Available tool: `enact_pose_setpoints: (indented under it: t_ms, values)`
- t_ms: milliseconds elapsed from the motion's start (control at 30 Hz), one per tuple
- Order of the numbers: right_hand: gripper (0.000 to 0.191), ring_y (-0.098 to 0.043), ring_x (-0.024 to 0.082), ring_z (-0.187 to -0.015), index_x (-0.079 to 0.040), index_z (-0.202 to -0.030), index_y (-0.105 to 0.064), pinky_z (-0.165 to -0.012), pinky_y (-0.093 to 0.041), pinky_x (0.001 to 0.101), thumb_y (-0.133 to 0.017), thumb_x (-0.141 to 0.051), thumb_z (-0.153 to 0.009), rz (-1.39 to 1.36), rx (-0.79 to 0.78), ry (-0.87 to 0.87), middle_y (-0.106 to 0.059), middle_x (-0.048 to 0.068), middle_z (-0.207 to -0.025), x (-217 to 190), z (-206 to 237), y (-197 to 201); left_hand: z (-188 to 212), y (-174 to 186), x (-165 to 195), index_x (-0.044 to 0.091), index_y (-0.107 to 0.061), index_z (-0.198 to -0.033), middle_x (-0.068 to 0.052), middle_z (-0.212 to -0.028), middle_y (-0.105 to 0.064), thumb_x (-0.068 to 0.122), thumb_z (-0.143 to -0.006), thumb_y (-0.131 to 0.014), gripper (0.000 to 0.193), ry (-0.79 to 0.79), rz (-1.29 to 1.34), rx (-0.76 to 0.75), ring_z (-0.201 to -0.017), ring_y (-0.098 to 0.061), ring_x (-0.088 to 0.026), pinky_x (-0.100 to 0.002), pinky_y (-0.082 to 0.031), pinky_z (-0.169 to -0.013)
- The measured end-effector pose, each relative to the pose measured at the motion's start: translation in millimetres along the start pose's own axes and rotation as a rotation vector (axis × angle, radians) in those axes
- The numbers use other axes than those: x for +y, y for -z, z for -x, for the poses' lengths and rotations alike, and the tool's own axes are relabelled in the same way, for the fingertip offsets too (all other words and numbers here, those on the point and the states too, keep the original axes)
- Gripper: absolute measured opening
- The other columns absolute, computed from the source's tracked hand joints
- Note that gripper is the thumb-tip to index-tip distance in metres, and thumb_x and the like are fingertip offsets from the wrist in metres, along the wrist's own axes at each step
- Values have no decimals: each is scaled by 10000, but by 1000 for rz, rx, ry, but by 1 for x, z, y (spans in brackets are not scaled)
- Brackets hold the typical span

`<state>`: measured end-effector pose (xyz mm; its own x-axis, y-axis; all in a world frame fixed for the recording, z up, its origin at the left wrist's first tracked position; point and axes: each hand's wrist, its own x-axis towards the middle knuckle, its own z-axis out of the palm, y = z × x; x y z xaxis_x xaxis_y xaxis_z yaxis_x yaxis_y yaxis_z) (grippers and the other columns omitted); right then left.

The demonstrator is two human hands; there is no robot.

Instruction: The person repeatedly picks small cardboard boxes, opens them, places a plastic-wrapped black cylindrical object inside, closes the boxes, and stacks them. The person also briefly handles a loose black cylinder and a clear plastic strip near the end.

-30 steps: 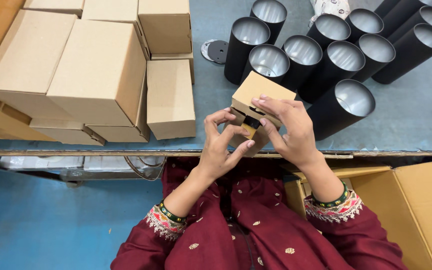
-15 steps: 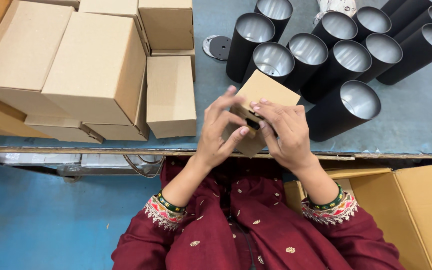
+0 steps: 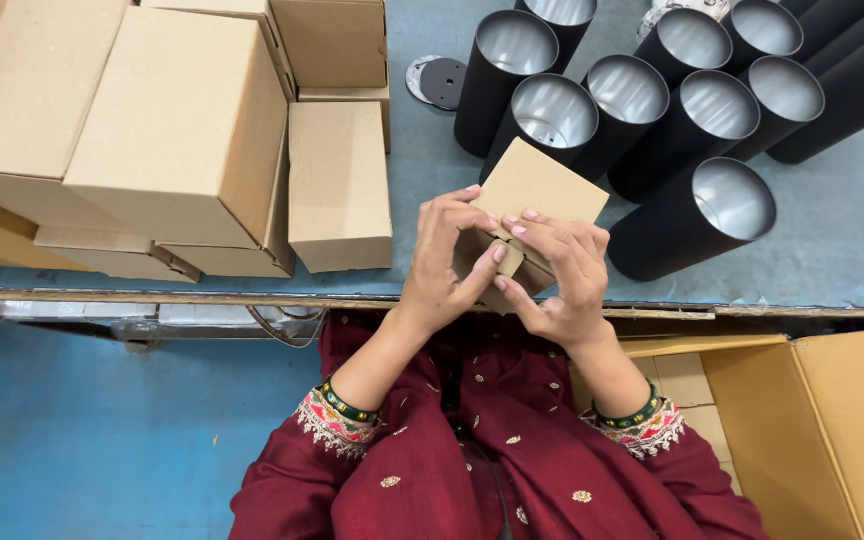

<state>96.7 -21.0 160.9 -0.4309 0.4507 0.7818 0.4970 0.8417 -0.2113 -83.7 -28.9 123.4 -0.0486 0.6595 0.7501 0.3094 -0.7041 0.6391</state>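
Note:
A small brown cardboard box point(image 3: 537, 190) is held up over the near edge of the grey table point(image 3: 852, 250). My left hand point(image 3: 447, 262) grips its left side, fingers curled over the end flaps. On the right side, my right hand point(image 3: 557, 275) presses its fingertips on the same flaps. Both hands meet at the box's near end, which they partly hide. Just beyond the box stand several black cylinders point(image 3: 697, 215) with shiny silver insides, open ends toward me.
Closed cardboard boxes point(image 3: 182, 140) are stacked at the left, with a small one point(image 3: 339, 185) next to my hands. A round black disc point(image 3: 440, 82) lies behind it. An open large carton point(image 3: 832, 430) sits below the table at my right. Blue floor shows at the left.
The box has tilted a little and both hands have shifted closer together on its near end, with fingers now folded over the flaps. The cylinders and stacked boxes have not moved.

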Motion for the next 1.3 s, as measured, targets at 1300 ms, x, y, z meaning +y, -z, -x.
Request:
enact_pose_setpoints:
  t_ms: [1300]
  values:
    - [249, -703, 198, -1050, -89, -1071, -581, -979, -406, 333, -759, -18, -913, 11, 202, -55, -779, 59, -1106, 5, 9, -24, -1, -8, -19, 88, -631, -1042, -57, -1051, -642, 91, -894, -823, 242, -32, -6, 47, -1165, -605, -303, -412, -496, -1079]
